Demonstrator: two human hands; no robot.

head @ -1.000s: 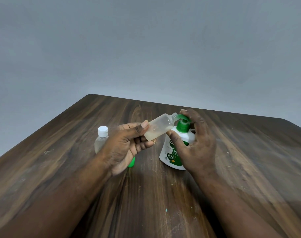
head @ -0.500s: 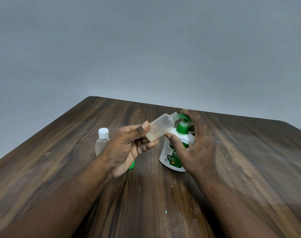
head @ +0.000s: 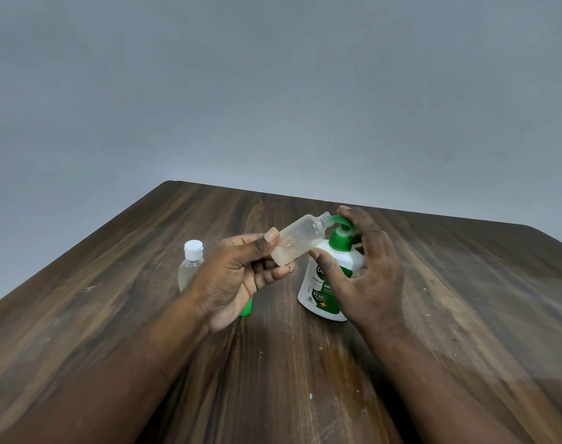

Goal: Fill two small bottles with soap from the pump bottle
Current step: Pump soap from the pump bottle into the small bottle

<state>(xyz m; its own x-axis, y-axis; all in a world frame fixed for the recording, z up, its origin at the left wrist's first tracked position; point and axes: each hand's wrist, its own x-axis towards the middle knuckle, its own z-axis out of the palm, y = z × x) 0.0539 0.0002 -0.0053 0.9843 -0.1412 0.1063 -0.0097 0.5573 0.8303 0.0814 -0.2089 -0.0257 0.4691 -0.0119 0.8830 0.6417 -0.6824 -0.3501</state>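
Your left hand [head: 231, 277] fingers [head: 274, 274] still pinch the small uncapped translucent plastic bottle [head: 297, 240], tilted, its open neck at the green spout, barely shifted from a moment ago. Your right hand [head: 366, 270] stays curled around the white pump bottle with green pump head [head: 318, 293], forefinger on top. A little cloudy soap sits at the small bottle's base. A white-capped clear bottle [head: 190, 265] stands left on the dark wooden table [head: 465, 315]; something green [head: 246, 309] hides behind your left palm.
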